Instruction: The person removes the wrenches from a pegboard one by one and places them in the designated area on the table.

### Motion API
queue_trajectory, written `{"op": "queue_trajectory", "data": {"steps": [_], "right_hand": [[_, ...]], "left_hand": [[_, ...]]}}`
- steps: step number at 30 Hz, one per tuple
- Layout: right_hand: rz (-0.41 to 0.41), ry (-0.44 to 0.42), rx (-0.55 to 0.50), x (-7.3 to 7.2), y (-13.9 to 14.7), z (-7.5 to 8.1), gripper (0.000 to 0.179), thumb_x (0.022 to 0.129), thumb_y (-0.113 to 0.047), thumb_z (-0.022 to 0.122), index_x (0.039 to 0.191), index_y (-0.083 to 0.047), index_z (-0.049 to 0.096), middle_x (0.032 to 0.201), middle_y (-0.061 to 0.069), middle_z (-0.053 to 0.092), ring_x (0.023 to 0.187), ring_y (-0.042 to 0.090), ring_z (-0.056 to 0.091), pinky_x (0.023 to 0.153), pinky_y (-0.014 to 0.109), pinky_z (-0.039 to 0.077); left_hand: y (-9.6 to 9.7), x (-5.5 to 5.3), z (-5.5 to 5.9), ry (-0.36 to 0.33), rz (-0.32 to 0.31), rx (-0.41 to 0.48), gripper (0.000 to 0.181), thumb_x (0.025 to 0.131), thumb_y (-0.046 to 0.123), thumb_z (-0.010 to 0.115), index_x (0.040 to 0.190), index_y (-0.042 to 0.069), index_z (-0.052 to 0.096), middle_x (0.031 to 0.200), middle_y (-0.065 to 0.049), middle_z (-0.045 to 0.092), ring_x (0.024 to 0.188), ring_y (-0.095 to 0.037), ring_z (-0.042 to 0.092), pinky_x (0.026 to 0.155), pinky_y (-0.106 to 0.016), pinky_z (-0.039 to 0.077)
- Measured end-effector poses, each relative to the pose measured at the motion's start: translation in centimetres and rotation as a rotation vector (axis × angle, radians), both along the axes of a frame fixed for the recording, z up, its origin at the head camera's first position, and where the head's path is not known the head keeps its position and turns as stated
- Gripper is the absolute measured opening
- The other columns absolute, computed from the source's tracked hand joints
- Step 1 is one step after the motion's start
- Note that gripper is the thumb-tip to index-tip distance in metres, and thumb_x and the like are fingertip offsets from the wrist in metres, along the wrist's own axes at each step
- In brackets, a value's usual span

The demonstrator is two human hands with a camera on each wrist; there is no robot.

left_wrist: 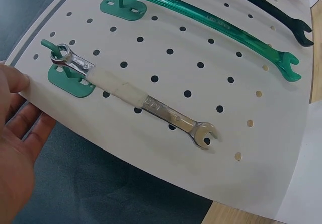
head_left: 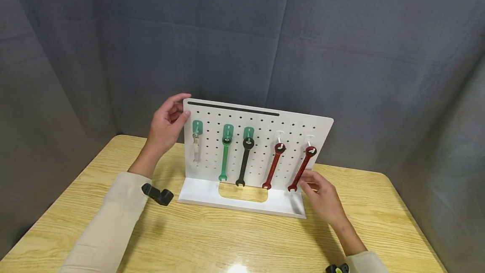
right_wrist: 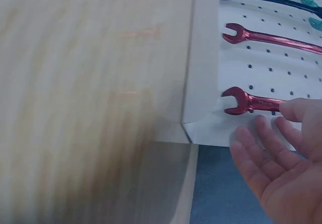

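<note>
"What do the hands do?"

"The left hand (head_left: 166,123) pinches the pegboard (head_left: 263,148) at its ten o'clock corner, thumb on the front. The right hand (head_left: 322,197) is half open at four o'clock, just beside the outermost red wrench (head_left: 301,168); if it touches, I cannot tell."

"And the board?"

"It stands on the worktop (head_left: 197,239), five wrenches hanging from its hooks (head_left: 228,129)."

"How to steady it well?"

"I think: keep the corner firm, move slowly, and do not push this red wrench from its hook."
</note>
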State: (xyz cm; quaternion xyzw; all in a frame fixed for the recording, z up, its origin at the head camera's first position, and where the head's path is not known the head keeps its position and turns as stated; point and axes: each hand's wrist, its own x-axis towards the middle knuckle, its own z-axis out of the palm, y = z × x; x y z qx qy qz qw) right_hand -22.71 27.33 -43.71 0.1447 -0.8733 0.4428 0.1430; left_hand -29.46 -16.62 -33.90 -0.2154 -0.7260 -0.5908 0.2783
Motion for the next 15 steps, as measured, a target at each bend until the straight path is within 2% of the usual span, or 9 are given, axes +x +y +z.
{"op": "queue_trajectory", "data": {"steps": [5, 10, 15], "right_hand": [[0.01, -0.019, -0.061, -0.3, -0.3, 0.0, 0.023, 0.1, -0.005, 0.067, 0.124, -0.002, 0.067, 0.112, 0.012, 0.071, 0.104, 0.026, 0.068, 0.083, 0.021, 0.053], [0.052, -0.043, -0.132, -0.3, -1.0, -0.2, 0.023, 0.1, -0.002, 0.066, 0.123, 0.001, 0.067, 0.111, 0.017, 0.07, 0.101, 0.03, 0.069, 0.079, 0.026, 0.055], [0.057, -0.063, -0.153, -0.1, -1.1, -0.2, 0.024, 0.101, -0.002, 0.066, 0.124, 0.0, 0.064, 0.109, 0.019, 0.07, 0.095, 0.034, 0.071, 0.077, 0.031, 0.057]], "left_hand": [[-0.3, -0.2, -0.2, 0.021, -0.004, 0.002, 0.043, 0.101, -0.004, 0.062, 0.143, 0.007, 0.058, 0.099, -0.018, 0.06, 0.082, -0.02, 0.054, 0.073, -0.023, 0.044], [-0.3, -0.3, -0.3, 0.041, -0.028, 0.02, 0.042, 0.101, -0.002, 0.063, 0.141, 0.009, 0.061, 0.097, -0.017, 0.061, 0.082, -0.021, 0.056, 0.073, -0.023, 0.046], [-0.3, -0.4, -0.5, 0.034, -0.041, 0.018, 0.042, 0.101, -0.002, 0.063, 0.142, 0.01, 0.061, 0.099, -0.017, 0.062, 0.084, -0.024, 0.058, 0.074, -0.023, 0.047]]}}
